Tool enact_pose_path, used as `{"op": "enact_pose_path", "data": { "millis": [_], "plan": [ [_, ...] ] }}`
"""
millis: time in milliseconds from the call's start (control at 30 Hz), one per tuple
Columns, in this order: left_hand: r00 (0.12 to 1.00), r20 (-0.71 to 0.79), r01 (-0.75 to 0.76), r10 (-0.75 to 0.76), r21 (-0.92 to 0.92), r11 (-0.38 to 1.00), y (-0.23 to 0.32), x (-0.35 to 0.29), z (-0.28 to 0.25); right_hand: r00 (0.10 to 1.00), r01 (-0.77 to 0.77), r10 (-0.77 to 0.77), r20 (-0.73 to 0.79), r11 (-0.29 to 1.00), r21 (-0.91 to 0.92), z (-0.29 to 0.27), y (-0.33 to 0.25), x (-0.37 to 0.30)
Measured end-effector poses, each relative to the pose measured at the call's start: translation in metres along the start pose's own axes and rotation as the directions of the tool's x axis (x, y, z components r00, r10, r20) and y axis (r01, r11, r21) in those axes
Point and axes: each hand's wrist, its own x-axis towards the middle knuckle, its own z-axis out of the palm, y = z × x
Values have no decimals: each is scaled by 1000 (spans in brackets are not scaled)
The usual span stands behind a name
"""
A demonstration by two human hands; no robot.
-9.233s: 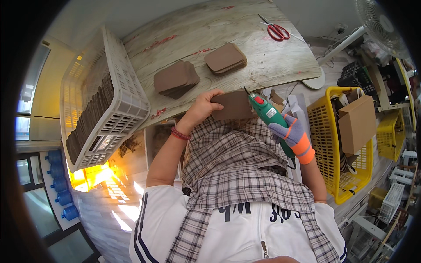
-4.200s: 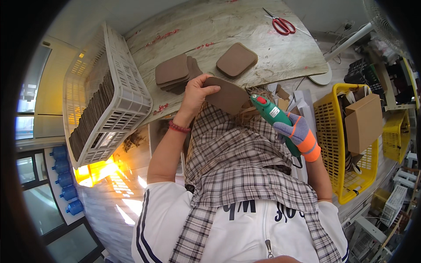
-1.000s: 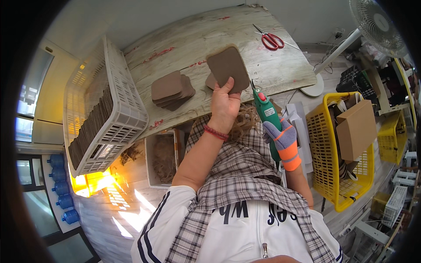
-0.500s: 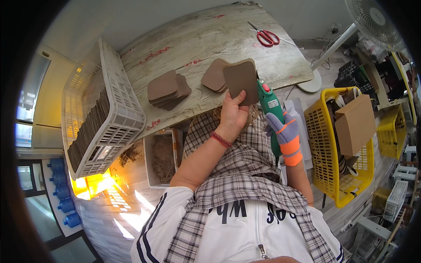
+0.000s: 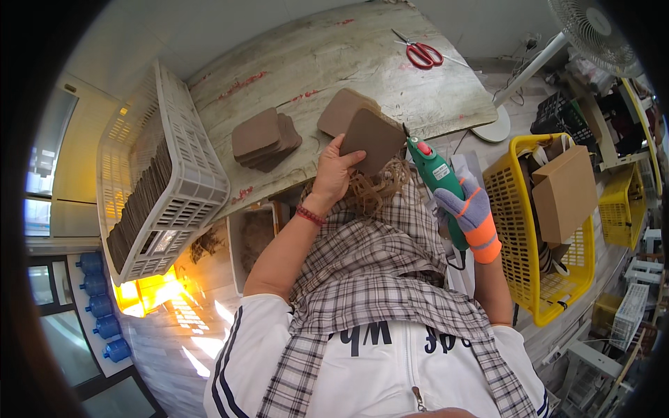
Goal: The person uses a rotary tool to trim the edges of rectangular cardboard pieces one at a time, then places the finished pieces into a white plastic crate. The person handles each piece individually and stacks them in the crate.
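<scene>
My left hand [image 5: 336,167] is closed on a flat brown pad [image 5: 376,139] with rounded corners, thumb on its face, at the table's near edge. In my right hand [image 5: 474,212], gloved in grey and orange, is a green electric hand tool [image 5: 437,174] with a red button. Its thin dark tip touches or almost touches the pad's right edge. Brown strip trimmings [image 5: 380,191] hang below the pad over the checked apron [image 5: 369,251]. Behind the held pad lies a small stack of similar pads [image 5: 341,108]; another stack [image 5: 258,137] sits to the left.
Red-handled scissors [image 5: 422,56] lie at the far right of the worn table [image 5: 279,63]. A white crate [image 5: 198,177] full of pads stands left. Below the table edge is a bin [image 5: 240,258] with trimmings. To the right are a yellow basket [image 5: 509,230] holding a cardboard box, and a fan [image 5: 592,35].
The held pad has tilted and moved slightly left and down with my left hand. My right hand has shifted right and down, the tool now leaning more.
</scene>
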Motion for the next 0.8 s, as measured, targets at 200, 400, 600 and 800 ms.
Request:
{"op": "enact_pose_path", "data": {
  "millis": [200,400,600,800],
  "plan": [
    [992,43,104,-115,210,972,26,-2,-20,998,-37,40,49,997,-66,1,10,-5],
    [967,46,231,-250,252,940,19,-11,-26,999,-2,6,40,996,-93,14,19,0],
    [946,23,306,-324,276,911,12,-22,-27,998,0,4,60,998,-62,18,24,9],
    [976,45,152,-211,551,820,36,-22,-35,986,-84,91,139,995,-55,15,17,7]
  ]
}}
